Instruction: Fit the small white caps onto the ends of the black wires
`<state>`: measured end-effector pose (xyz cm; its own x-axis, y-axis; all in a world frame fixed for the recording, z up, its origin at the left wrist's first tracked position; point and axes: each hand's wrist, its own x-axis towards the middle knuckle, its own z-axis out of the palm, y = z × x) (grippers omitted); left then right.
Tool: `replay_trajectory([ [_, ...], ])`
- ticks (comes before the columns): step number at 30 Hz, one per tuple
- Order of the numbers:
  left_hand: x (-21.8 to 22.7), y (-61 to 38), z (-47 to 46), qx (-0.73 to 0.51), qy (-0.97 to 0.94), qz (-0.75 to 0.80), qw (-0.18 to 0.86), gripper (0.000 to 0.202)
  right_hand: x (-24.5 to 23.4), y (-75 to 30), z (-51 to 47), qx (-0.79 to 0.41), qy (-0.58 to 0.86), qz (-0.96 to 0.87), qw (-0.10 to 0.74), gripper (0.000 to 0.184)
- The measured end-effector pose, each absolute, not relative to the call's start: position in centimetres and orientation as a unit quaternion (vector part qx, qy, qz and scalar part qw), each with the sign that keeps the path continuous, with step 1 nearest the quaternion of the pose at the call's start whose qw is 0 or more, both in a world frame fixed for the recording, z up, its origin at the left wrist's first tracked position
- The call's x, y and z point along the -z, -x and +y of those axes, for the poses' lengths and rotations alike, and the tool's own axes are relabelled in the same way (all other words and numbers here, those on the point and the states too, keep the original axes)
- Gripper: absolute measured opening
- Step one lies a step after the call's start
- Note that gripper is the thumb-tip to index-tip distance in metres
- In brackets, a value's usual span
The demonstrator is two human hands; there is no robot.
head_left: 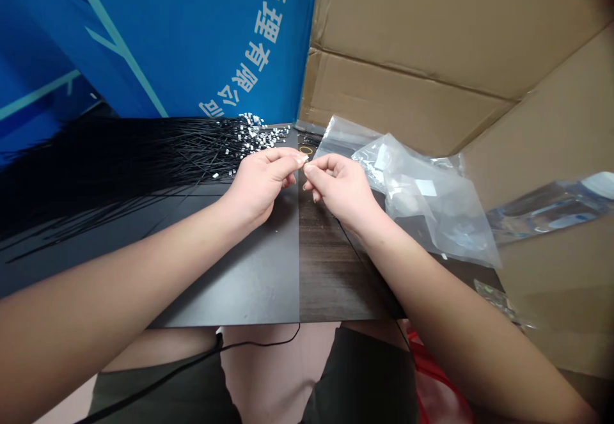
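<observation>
My left hand (263, 181) is closed in a pinch over the table, with a small white piece (302, 158), much like a connector, at its fingertips. Close against it, my right hand (339, 184) also pinches with thumb and forefinger; what lies between these fingers is too small to make out. A thin dark line, perhaps a wire (352, 242), runs out below the right wrist. Beside the left hand lies a large bundle of black wires (144, 155), many with white connectors (252, 135) on their ends.
Clear plastic bags (432, 200) lie right of my right hand, and a yellow ring (306, 149) just behind the fingertips. A water bottle (551, 210) is at the far right. Cardboard (412, 47) and a blue panel (192, 34) stand behind the table (230, 283).
</observation>
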<state>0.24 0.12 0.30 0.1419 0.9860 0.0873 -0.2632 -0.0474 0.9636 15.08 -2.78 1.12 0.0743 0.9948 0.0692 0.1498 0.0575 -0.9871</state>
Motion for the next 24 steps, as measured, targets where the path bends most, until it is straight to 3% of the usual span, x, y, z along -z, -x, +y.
replay_trajectory([
  [24,0.43,0.00,0.87,-0.543,-0.532,0.377,0.529,0.008,-1.14,-15.57,-2.55,-0.364,0.549,-0.579,0.481,0.011],
])
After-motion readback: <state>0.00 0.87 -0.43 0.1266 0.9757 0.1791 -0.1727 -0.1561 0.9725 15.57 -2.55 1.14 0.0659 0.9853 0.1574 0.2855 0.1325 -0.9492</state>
